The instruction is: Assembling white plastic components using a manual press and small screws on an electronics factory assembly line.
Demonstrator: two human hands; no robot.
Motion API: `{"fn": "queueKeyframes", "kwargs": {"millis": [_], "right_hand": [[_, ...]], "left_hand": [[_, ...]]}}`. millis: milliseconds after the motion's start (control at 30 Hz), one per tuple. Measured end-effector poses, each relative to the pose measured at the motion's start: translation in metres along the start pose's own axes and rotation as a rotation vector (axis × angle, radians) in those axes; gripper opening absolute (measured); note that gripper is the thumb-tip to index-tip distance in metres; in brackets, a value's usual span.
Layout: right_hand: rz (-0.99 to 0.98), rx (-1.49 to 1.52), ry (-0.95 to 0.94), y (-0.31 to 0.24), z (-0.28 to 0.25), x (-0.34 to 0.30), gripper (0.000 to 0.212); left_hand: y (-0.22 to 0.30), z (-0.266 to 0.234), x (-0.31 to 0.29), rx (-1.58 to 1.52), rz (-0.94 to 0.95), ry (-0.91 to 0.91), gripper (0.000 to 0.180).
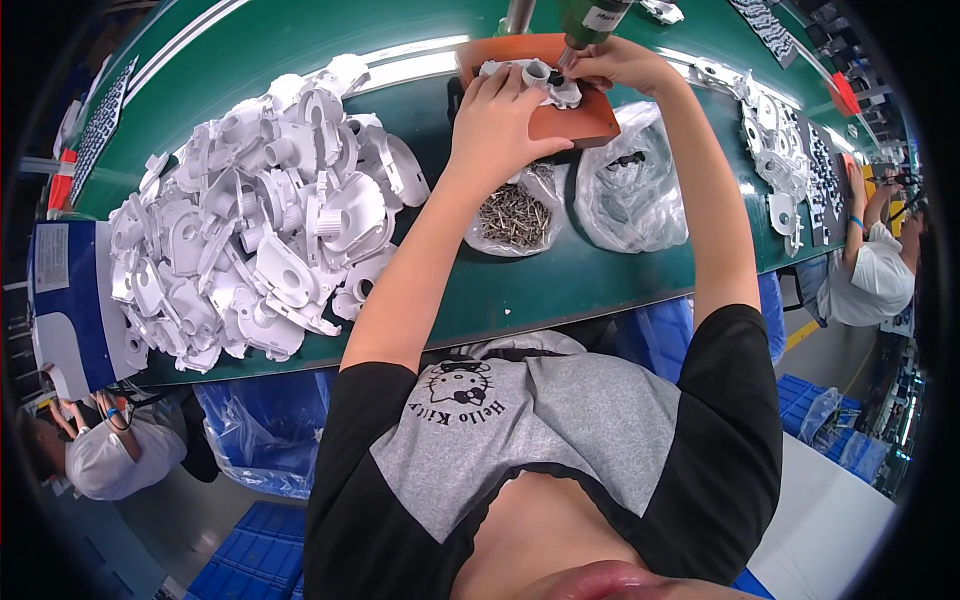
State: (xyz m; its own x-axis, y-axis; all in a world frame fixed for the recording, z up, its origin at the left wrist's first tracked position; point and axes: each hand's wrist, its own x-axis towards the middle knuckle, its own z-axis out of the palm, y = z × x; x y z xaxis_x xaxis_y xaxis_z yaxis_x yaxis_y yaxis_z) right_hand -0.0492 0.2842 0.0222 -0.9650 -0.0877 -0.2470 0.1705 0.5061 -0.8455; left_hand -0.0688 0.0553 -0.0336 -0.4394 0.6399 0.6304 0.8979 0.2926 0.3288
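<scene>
A white plastic housing [566,96] with a short round tube rests on an orange fixture block [585,124] at the far side of the bench. My left hand [497,118] lies over the housing's left part, fingers on top and thumb along the fixture's near edge, gripping it. Just right of the tube, a small black piece [556,78] sits on the housing. A green power screwdriver [590,22] hangs above, its tip pointing down beside that piece. My right hand [622,66] is closed in a pinch beside the tip; what its fingertips hold is too small to make out.
A big heap of white plastic housings [270,215] covers the bench's left. A bag of screws [514,215] and a clear plastic bag [635,185] with black pieces lie nearer me. More white parts [775,150] lie right. Co-workers [870,265] sit on both sides.
</scene>
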Motion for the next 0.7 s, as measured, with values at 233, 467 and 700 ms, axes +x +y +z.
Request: {"fn": "queueKeyframes", "kwargs": {"millis": [233, 467, 700], "right_hand": [[0.016, -0.053, 0.068, -0.002, 0.009, -0.001, 0.017], [0.012, -0.063, 0.078, 0.003, 0.009, 0.002, 0.021], [-0.019, -0.076, 0.102, 0.004, 0.012, 0.003, 0.024]], "left_hand": [[0.001, -0.003, -0.001, -0.003, -0.008, -0.016, 0.055], [0.001, -0.001, -0.001, 0.007, -0.001, -0.005, 0.056], [0.001, -0.001, -0.001, 0.013, -0.004, -0.002, 0.058]]}}
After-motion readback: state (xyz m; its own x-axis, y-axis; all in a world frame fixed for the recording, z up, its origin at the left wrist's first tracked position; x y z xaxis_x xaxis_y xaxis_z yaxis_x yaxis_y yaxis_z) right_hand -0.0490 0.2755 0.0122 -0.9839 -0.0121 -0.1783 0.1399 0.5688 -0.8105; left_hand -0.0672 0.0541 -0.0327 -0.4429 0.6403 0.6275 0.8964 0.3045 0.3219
